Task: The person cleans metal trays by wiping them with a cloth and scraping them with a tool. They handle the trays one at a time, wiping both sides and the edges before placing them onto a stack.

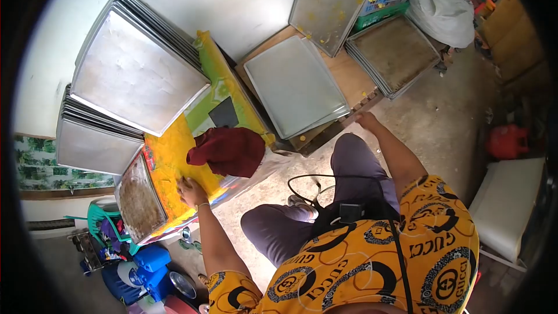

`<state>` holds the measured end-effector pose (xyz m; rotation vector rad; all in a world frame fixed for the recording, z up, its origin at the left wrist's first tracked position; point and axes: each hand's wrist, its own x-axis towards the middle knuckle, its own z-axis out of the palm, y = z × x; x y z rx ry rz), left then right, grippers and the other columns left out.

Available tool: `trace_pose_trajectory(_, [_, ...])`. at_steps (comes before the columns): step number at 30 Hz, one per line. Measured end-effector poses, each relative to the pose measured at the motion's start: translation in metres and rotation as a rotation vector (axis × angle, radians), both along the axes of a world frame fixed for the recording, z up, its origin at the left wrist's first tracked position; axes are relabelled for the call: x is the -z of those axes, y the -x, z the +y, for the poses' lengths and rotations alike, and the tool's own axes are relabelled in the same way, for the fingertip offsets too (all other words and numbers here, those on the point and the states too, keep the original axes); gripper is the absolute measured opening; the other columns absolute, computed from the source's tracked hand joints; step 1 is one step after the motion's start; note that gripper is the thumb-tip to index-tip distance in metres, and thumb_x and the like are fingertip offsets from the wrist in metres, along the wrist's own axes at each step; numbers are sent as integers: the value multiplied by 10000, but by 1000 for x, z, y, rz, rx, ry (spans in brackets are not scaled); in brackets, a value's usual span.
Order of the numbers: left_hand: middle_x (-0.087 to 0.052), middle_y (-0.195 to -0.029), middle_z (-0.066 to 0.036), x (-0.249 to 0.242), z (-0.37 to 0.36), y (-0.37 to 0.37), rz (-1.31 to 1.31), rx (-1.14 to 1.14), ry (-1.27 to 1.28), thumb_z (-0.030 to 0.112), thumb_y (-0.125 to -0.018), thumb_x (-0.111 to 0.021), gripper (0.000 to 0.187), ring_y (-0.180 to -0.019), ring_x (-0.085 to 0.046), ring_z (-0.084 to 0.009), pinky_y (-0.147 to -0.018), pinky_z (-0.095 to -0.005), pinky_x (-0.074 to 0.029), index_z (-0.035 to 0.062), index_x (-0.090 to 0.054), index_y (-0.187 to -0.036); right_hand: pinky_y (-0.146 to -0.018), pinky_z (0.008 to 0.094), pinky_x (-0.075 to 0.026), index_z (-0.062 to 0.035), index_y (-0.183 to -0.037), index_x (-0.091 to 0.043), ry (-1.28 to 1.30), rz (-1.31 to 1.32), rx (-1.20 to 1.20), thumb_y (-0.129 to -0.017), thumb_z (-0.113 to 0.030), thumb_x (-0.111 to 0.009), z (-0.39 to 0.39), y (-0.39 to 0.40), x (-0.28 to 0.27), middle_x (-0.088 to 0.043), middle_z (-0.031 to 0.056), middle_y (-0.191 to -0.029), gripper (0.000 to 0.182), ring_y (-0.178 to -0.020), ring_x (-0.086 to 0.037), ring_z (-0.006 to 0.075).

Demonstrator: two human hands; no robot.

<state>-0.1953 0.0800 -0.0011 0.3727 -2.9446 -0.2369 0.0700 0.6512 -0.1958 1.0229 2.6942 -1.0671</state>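
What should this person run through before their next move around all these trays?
1. Left hand at the yellow table cover: ok; whether it holds anything: cannot tell.
2. Right hand within reach of the wooden table: ok.
3. Flat light trays lined up on the wood: not ok, they lie askew.
4. Tray with yellow bits clean: not ok.
5. Dark red cloth off the covered table: not ok.
6. Big tray stack steady: cannot tell.

The maroon cloth (231, 150) lies crumpled on the yellow-and-green cover (168, 154). Grey, flat trays (296, 87) overlap askew on the wooden top (344, 77).
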Motion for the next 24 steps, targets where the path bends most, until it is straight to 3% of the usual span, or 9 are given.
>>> trace_pose_trajectory(1, [-362,-1443,-66,0,0,0,1,0,-4,431,-918,-385,481,-1332,-306,-284,-1078,-500,-186,195,-442,-1333,-735,391,-496,-21,-1065,-603,232,-16,3,-780,-286,-644,9,29,10,-637,175,-976,391,-793,-611,317])
trace_pose_trajectory(5, [-401,-1412,-91,1,0,1,29,-4,-38,415,-916,-405,481,-1328,-307,-297,-1079,-489,-184,169,-443,-1328,-608,429,-483,-65,-1126,-516,1140,-7,921,-813,-258,-639,-3,106,17,-545,116,-994,387,-677,-533,300])
trace_pose_trajectory(9, [-426,-1389,-104,10,-7,3,87,31,-40,401,-910,-429,481,-1315,-319,-311,-1075,-483,-189,150,-451,-1320,-634,409,-485,-52,-1116,-556,1076,418,1457,-760,-275,-688,-30,136,38,-555,115,-1025,441,-764,-534,278])
trace_pose_trajectory(13, [-449,-1369,-110,8,-7,3,103,60,-31,378,-914,-433,468,-1302,-338,-311,-1064,-476,-204,136,-458,-1313,-653,374,-480,-67,-985,-622,917,484,1649,-730,-304,-716,-34,142,59,-566,87,-961,360,-802,-542,235])
trace_pose_trajectory(17, [-478,-1350,-67,8,-5,3,94,62,-33,374,-922,-424,494,-1306,-336,-291,-1064,-459,-202,109,-424,-1338,-738,385,-460,-85,-1053,-620,980,489,1576,-720,-398,-707,-21,142,75,-574,89,-1007,465,-894,-537,221])
trace_pose_trajectory(19, [-485,-1345,-51,8,-8,2,91,61,-31,375,-922,-423,506,-1306,-334,-285,-1063,-455,-202,96,-413,-1344,-798,385,-442,-106,-1113,-613,1076,375,1607,-722,-450,-689,-23,143,32,-578,98,-1060,526,-961,-531,225])
trace_pose_trajectory(23, [-498,-1334,-40,7,-6,2,89,60,-37,369,-923,-422,510,-1301,-339,-287,-1061,-454,-203,82,-411,-1344,-888,412,-409,-125,-1170,-591,919,295,1544,-722,-493,-666,-15,154,47,-564,111,-1145,584,-1055,-515,248])
trace_pose_trajectory(24, [-500,-1331,-41,7,-5,2,92,58,-43,367,-923,-422,506,-1298,-342,-290,-1062,-455,-203,81,-416,-1341,-903,416,-403,-124,-1185,-584,849,280,1547,-722,-484,-666,-8,160,76,-554,119,-1176,592,-1076,-509,263])
